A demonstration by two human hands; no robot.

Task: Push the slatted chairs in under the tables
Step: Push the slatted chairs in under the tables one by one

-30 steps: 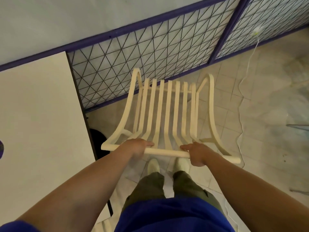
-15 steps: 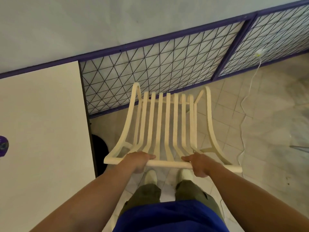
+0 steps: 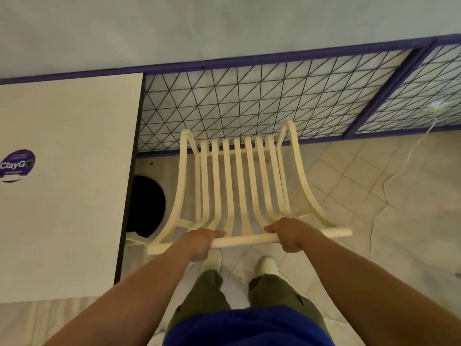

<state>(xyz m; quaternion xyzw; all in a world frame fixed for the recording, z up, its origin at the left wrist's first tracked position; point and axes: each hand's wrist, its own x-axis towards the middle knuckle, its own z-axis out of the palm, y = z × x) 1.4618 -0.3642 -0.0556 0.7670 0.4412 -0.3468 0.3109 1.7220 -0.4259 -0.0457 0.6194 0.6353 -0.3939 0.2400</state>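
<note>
A cream slatted chair stands in front of me, seen from above, its seat slats running away toward the wall. My left hand grips the chair's top rail left of its middle. My right hand grips the same rail right of its middle. The white table lies to the left of the chair, its dark right edge beside the chair's left side. The chair is not under the table.
A black round table base shows on the floor between table and chair. A blue-framed wire mesh panel runs along the wall just beyond the chair. A white cable trails over the tiled floor at right. A purple sticker is on the table.
The view has lifted and swung left, showing more of the table and its sticker. The chair now sits closer to the mesh panel. Both hands keep their hold on the rail.
</note>
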